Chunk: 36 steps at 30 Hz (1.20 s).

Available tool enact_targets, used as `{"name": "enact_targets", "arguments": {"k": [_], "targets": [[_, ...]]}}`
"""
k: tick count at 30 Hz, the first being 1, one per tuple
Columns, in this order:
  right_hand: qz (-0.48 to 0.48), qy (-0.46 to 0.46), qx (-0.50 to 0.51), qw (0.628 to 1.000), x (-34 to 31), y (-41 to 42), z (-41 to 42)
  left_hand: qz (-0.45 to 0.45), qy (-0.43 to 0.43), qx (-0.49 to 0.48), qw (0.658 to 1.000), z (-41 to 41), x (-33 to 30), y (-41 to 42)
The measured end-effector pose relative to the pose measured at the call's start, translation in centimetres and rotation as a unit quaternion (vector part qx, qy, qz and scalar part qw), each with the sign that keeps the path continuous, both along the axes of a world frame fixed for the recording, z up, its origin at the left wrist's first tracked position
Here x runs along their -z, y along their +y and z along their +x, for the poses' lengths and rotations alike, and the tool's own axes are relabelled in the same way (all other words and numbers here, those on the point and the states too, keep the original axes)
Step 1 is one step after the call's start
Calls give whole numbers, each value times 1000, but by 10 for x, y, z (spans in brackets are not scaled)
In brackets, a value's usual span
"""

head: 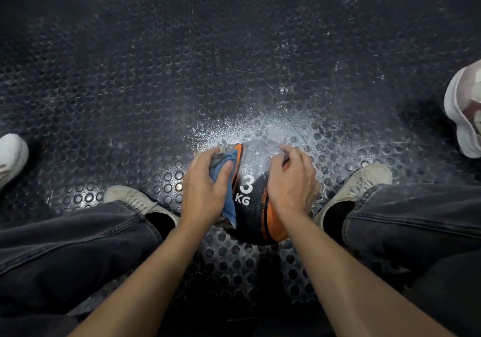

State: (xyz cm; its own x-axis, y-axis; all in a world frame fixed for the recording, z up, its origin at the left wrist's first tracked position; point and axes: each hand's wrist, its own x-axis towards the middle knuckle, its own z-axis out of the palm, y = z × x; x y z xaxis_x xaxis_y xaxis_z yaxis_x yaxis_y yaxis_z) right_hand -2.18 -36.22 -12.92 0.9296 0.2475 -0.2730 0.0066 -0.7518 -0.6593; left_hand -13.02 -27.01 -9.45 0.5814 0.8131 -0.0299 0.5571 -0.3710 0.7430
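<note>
A black and orange medicine ball [253, 188] marked "3 KG" sits on the floor between my feet. My left hand [204, 188] presses a blue cloth [227, 180] against the ball's left side, thumb over the cloth. The cloth hangs down under my palm. My right hand [292, 183] lies on the ball's right side with its fingers curved over the top. The far part of the ball looks wet and shiny.
The floor is black studded rubber [182, 76], with a patch of fine spray drops [234, 131] just beyond the ball. My shoes [135, 201] flank the ball. Other people's white shoes [466, 112] stand at the right and left edges.
</note>
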Motion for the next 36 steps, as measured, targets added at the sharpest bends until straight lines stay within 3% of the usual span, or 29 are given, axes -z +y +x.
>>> {"name": "enact_targets", "arguments": {"k": [8,12,13,17,22,26,27,30,31,36], "targets": [[0,7,3,1000,-5,3,3,71,23,179,981,-25,4,-33],[-28,10,37,999,-6,11,-9,52,50,-24,997,-6,-2,-13],[-33,10,50,998,-7,13,-11,58,51,-26,997,-4,-4,-18],[-41,19,49,998,-6,5,-6,50,18,150,987,-11,-5,-37],[-61,-1,-9,998,-5,7,3,47,40,-13,998,5,-8,-18],[7,-36,-10,999,1,0,-2,39,60,157,985,-3,-17,-26],[18,-40,-12,999,2,-2,-3,33,56,144,987,-1,-18,-20],[14,-57,-13,998,1,3,-11,18,54,-46,997,10,-17,-4],[11,-68,-8,998,1,4,-14,18,55,-69,996,12,-17,-6],[30,-75,-7,997,6,-3,-15,62,66,108,990,-4,-19,-16]]}}
